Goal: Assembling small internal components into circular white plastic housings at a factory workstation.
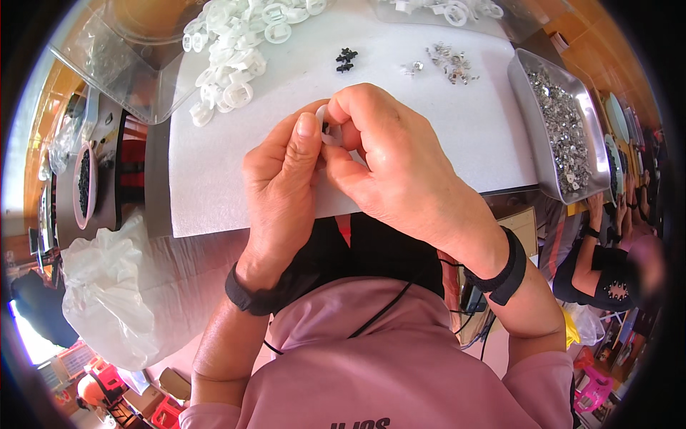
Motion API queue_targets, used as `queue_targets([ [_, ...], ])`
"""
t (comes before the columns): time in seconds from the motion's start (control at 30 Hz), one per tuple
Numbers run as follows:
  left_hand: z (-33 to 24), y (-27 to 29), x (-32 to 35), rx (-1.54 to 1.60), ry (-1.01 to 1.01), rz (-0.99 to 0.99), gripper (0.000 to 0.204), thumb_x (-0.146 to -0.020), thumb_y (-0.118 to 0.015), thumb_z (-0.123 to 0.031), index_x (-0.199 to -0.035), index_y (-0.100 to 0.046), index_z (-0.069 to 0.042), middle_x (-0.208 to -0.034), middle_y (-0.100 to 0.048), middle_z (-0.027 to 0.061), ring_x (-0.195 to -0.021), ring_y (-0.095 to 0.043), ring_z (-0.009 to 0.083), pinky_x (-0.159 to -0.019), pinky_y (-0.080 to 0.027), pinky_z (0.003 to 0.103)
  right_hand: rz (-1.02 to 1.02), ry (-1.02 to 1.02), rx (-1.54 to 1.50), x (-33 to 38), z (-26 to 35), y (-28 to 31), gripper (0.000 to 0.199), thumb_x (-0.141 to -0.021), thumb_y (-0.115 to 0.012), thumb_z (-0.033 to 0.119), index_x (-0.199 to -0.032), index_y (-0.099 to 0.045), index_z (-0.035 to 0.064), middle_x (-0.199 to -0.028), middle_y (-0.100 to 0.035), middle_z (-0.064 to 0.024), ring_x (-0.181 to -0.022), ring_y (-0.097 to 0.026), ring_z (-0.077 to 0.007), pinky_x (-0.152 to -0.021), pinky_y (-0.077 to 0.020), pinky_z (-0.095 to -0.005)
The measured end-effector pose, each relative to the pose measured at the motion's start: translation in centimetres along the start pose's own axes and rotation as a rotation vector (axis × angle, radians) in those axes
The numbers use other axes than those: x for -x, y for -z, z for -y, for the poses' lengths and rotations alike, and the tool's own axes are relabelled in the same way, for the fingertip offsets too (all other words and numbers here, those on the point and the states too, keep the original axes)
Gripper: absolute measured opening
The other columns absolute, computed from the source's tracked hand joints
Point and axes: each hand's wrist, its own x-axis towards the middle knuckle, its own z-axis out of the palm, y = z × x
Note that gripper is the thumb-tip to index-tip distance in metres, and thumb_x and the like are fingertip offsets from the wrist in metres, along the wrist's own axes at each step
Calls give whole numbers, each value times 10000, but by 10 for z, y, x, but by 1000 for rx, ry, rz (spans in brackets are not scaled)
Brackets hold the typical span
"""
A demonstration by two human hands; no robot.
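Above the front half of the white foam sheet [207, 171], my two hands meet around one small white plastic part [321, 114]. A bit of black shows inside it. My left hand [280, 168] pinches the part with its thumb along the near side. From the other side, my right hand [404, 154] grips it between bent fingers and thumb, hiding most of its shape. Beyond my hands lie a few small black plastic pieces [346, 60]. A heap of white round plastic parts [232, 64] spreads over the far left, and small shiny metal pieces [454, 63] are scattered at the far right.
A metal tray [602, 175] full of small metal pieces stands at the right edge. Clear plastic bins [153, 107] sit at the far left and far right. Left are a bowl of black pieces [86, 186] and a plastic bag [114, 286]. A co-worker's arm [589, 257] shows at right.
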Motion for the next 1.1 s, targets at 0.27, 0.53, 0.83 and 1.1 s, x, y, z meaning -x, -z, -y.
queue_targets([
  [0.27, 2, 4, 1, -13, -36, 40, 396, -1011, -483, -293, -1193, -600, 38, -898, -604, -5, -793, -503, 47, -694, -417, 191, -4, 25, 56, -1, 5, -2, 253, -777, -636, -54, -946, -465, 25, -813, -554, -105, -669, -620, -242, -576, -502, -335],
  [0.53, 1, 4, 1, 122, -10, 68, 398, -1020, -451, -289, -1192, -575, 47, -934, -622, 39, -793, -548, 86, -710, -457, 237, 144, -25, -191, 0, 6, 15, 150, -854, -601, -33, -965, -503, -8, -768, -600, -75, -646, -599, -124, -582, -497, -270],
  [0.83, 0, 3, 2, 88, -17, 69, 408, -1020, -449, -293, -1183, -574, 60, -898, -602, 34, -764, -530, 102, -699, -451, 242, 98, -69, -215, -7, 6, 11, 140, -838, -598, 49, -878, -488, -27, -807, -592, -196, -724, -591, -398, -632, -474, -447],
  [1.1, 4, 2, 1, 61, -15, 43, 357, -1034, -413, -254, -1146, -601, 29, -815, -578, -1, -710, -501, 74, -668, -443, 227, 33, 3, -135, -6, 5, 5, 120, -823, -594, 13, -880, -491, -9, -793, -574, -188, -710, -576, -389, -606, -465, -434],
])
